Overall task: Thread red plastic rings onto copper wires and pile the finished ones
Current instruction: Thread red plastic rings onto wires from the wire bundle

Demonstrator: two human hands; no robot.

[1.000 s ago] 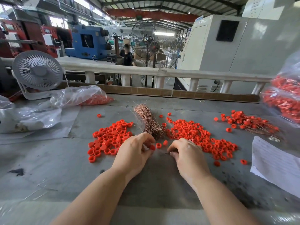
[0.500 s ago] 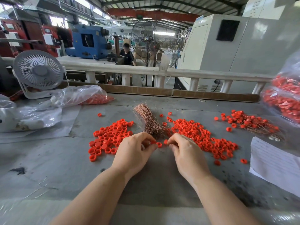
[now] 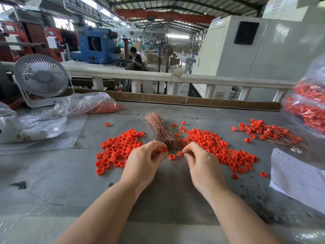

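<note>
Rings lie loose in a spread (image 3: 118, 150) to the left of the left fingers, none of them threaded as far as can be seen. The left hand (image 3: 143, 162) is curled, its fingers (image 3: 159, 149) pinching one red ring (image 3: 164, 149) at the near end of the bundle of copper wires (image 3: 161, 129), which fans away from the fingertips across the grey surface (image 3: 58, 173). Between the two hands two more single rings (image 3: 171, 157) sit on the surface, just beside the fingertips. The right hand (image 3: 202, 164) is also curled, thumb and forefinger (image 3: 187, 150) pressed together as if on a wire; the wire itself is too thin to make out, so what they hold cannot be told. To the right of the right fingers a second, larger spread of loose rings (image 3: 219, 148) waits. Further right and well away from both hands lies the pile of finished pieces (image 3: 270, 133), rings with wire tails showing. That pile looks small beside the two unthreaded spreads and the thick bundle, so the work seems early, with most rings and wires left to join. The present piece looks to be at the threading step, not yet ready for the pile.
</note>
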